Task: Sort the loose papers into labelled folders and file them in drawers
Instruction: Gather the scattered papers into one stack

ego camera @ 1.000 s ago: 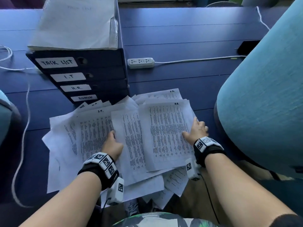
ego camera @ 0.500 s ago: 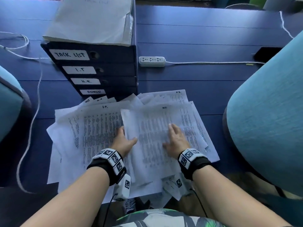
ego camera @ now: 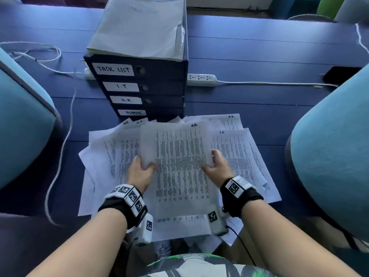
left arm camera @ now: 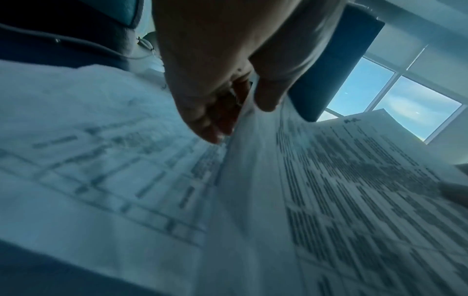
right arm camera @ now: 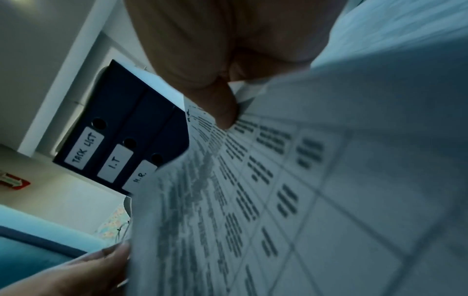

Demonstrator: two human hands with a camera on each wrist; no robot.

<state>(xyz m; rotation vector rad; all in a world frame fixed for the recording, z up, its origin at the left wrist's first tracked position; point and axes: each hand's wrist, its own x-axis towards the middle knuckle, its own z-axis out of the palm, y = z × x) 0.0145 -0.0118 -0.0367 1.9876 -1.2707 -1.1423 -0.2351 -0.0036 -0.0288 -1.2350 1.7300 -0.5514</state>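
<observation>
Four stacked drawers [ego camera: 147, 90] sit mid-desk in a dark blue drawer unit, all pushed in, labelled TASK LIST, I.T, H.R. and ADMIN from top to bottom, so can't tell what's inside any of them. On top of the unit lies a pale folder [ego camera: 139, 27] with a bit of clear plastic at its right edge.

Both hands are on one printed sheet [ego camera: 179, 166] marked H.R. at its top corner. Left hand [ego camera: 139, 172] pinches the sheet's left edge, thumb on top and fingers underneath. Right hand [ego camera: 216, 167] pinches the right edge the same way. The sheet is raised a bit off the loose papers [ego camera: 239, 156], which fan out over the blue desk [ego camera: 259, 52] right in front of the unit and hang over the near desk edge.

Room-wise: teal chairs crowd both sides, left chair [ego camera: 22, 120] and right chair [ego camera: 335, 156]. A white power strip [ego camera: 201, 79] lies just behind the unit's right side, its cable running right. More open desk beyond that.
</observation>
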